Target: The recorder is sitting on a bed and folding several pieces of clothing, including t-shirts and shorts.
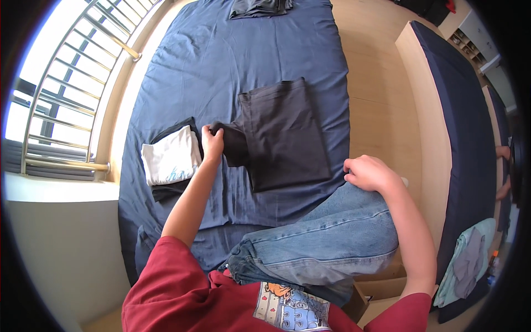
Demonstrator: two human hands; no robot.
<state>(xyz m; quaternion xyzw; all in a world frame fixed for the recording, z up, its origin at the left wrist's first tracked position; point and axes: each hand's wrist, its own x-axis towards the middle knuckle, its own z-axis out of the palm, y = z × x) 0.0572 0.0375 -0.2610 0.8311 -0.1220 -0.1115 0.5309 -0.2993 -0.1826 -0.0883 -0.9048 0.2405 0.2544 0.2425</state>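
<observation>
While grasping the black garment (285, 135) in left hand (212, 146), right of the already folded white shirt (171, 155), seems partway done, with one end left unfolded and right hand (366, 171) curled, hold unclear.

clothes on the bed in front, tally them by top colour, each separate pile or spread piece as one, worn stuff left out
White on top: 1 (folded stack)
Dark on top: 2 (garment held by the left hand, far pile)
Total: 3
</observation>
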